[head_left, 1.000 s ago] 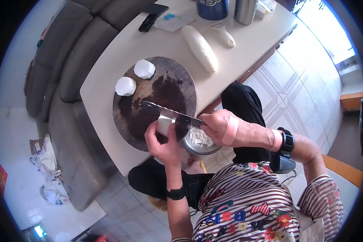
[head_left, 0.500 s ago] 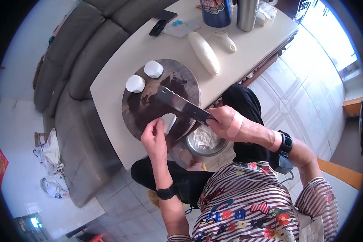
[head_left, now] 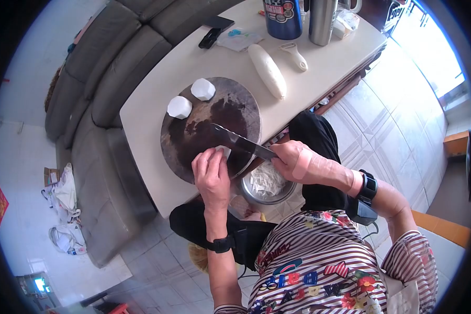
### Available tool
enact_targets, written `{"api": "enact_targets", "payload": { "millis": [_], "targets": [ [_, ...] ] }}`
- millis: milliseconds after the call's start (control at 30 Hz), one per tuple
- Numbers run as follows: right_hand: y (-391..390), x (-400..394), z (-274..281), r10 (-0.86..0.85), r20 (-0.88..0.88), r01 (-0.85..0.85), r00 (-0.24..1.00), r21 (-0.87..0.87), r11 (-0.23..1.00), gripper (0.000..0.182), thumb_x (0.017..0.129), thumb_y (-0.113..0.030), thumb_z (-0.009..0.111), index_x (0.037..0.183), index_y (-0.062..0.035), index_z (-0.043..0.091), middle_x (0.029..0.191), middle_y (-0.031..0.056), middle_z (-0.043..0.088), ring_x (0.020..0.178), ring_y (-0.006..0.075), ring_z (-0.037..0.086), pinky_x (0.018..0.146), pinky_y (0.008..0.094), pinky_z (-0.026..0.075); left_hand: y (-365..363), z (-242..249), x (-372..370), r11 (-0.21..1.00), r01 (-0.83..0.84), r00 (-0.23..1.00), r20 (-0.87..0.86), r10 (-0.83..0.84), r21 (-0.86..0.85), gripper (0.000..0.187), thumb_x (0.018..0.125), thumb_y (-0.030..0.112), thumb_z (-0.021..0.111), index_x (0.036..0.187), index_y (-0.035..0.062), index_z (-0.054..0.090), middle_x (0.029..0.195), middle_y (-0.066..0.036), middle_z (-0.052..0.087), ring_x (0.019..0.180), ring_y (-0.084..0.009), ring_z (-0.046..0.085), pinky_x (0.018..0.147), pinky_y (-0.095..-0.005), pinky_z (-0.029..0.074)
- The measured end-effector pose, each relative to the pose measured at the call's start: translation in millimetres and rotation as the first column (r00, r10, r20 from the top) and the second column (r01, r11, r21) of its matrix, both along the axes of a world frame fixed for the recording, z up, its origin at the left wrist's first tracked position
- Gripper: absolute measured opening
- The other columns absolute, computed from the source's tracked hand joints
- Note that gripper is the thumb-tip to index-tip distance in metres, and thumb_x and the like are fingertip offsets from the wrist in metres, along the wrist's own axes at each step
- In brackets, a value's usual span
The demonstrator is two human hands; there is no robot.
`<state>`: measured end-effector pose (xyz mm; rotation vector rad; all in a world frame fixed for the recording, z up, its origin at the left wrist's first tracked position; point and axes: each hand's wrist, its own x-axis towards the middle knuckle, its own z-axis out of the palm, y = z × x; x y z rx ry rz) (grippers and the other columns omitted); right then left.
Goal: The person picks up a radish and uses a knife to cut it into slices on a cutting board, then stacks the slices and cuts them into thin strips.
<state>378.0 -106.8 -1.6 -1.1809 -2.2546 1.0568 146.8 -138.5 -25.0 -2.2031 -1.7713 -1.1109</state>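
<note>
My right hand (head_left: 294, 160) is closed round the handle of a cleaver (head_left: 239, 142), whose blade extends left over the round wooden chopping board (head_left: 246, 112). Under the bent fingers of my left hand (head_left: 211, 172) is a cut piece of white radish (head_left: 224, 150) at the board's near edge. My fingers cover most of that piece, and the blade is close beside it. Two peeled radish chunks, one chunk (head_left: 179, 107) left of the other chunk (head_left: 203, 89), sit on the board's far left part.
A whole peeled radish (head_left: 267, 72) and a peeler (head_left: 295, 56) lie beyond the board on the table (head_left: 146, 104). A blue tumbler (head_left: 283, 21) and a steel flask (head_left: 322, 23) stand behind. Below the table edge, a metal bowl (head_left: 271, 200) contains white shreds (head_left: 267, 179).
My left hand has moved over the radish piece, its fingers now curled on top. The cleaver has turned more edge-on and dropped slightly nearer the piece.
</note>
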Motion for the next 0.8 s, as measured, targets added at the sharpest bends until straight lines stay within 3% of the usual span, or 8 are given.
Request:
{"api": "enact_targets", "payload": {
  "millis": [233,333,433,567,600,633,733,800],
  "targets": [
    [1.6,0.3,-8.3,0.010,0.013,-0.010,1.000,0.010,1.000,0.012,0.084,-0.008,0.056,0.086,0.0029,0.056,0.075,0.0240,0.060,0.077,0.0418,0.062,0.068,0.0461,0.051,0.7,3.9,-0.8,0.993,0.022,0.964,0.266,0.009,-0.114,0.025,0.078,-0.006,0.067,0.101,0.0029,0.069,0.108,-0.012,0.064,0.101,-0.0282,0.062,0.088,-0.0367,0.050],
    [1.4,0.8,-8.8,0.012,-0.008,-0.012,1.000,0.003,1.000,0.011,0.085,-0.006,0.055,0.088,0.0038,0.057,0.074,0.0249,0.059,0.078,0.0436,0.060,0.068,0.0473,0.050,2.6,11.9,-18.4,0.930,0.221,0.917,0.386,-0.096,-0.292,0.023,0.079,-0.008,0.065,0.099,0.0028,0.069,0.118,-0.013,0.063,0.109,-0.0261,0.062,0.092,-0.0352,0.049],
    [1.4,-0.6,-7.8,0.006,0.013,-0.005,1.000,-0.017,1.000,0.010,0.085,-0.006,0.055,0.089,0.0034,0.057,0.075,0.0245,0.060,0.078,0.0435,0.060,0.068,0.0472,0.050,7.3,19.7,-25.5,0.915,0.267,0.929,0.334,-0.160,-0.303,0.023,0.080,-0.009,0.062,0.098,0.0021,0.069,0.125,-0.015,0.060,0.111,-0.0274,0.061,0.093,-0.0350,0.049],
    [1.0,1.4,-9.4,0.007,0.006,-0.007,1.000,-0.013,1.000,0.010,0.085,-0.006,0.055,0.088,0.0031,0.057,0.074,0.0239,0.060,0.078,0.0431,0.061,0.068,0.0472,0.050,0.4,25.2,-18.5,0.976,0.098,0.986,0.153,-0.069,-0.196,0.024,0.082,-0.004,0.060,0.103,0.0048,0.068,0.142,-0.017,0.045,0.127,-0.0309,0.048,0.104,-0.0412,0.039],
    [1.4,1.3,-9.0,0.009,0.007,-0.009,1.000,-0.012,1.000,0.010,0.085,-0.006,0.055,0.088,0.0031,0.057,0.074,0.0239,0.060,0.078,0.0431,0.061,0.068,0.0472,0.050,-4.7,25.4,-9.8,0.980,0.032,0.962,0.270,0.023,-0.197,0.027,0.081,0.004,0.065,0.108,0.0048,0.066,0.144,-0.018,0.041,0.131,-0.0339,0.042,0.106,-0.0437,0.036],
    [1.7,0.9,-8.6,0.013,0.016,-0.012,1.000,-0.006,1.000,0.010,0.085,-0.006,0.055,0.088,0.0030,0.057,0.074,0.0239,0.060,0.077,0.0429,0.061,0.068,0.0472,0.050,-4.7,21.4,-4.1,0.990,-0.096,0.969,0.218,0.116,-0.104,0.040,0.078,0.013,0.073,0.115,0.0032,0.060,0.137,-0.019,0.046,0.122,-0.0342,0.048,0.099,-0.0427,0.042],
    [2.9,-0.3,-8.5,0.026,0.045,-0.025,0.999,-0.008,1.000,0.010,0.085,-0.006,0.055,0.087,0.0030,0.057,0.073,0.0238,0.059,0.077,0.0425,0.061,0.067,0.0473,0.050,-4.0,15.5,14.7,0.943,-0.233,0.895,0.327,0.304,-0.239,0.064,0.071,0.021,0.082,0.122,-0.0019,0.051,0.126,-0.019,0.047,0.117,-0.0348,0.049,0.095,-0.0443,0.044],
    [3.0,-0.5,-6.8,0.032,0.067,-0.031,0.997,-0.012,0.999,0.010,0.085,-0.006,0.055,0.086,0.0030,0.057,0.073,0.0237,0.059,0.076,0.0424,0.061,0.067,0.0473,0.050,0.0,8.4,14.1,0.920,-0.213,0.877,0.351,0.329,-0.329,0.055,0.073,0.012,0.076,0.120,-0.0024,0.052,0.122,-0.020,0.051,0.113,-0.0341,0.054,0.092,-0.0412,0.047]
  ]
}}
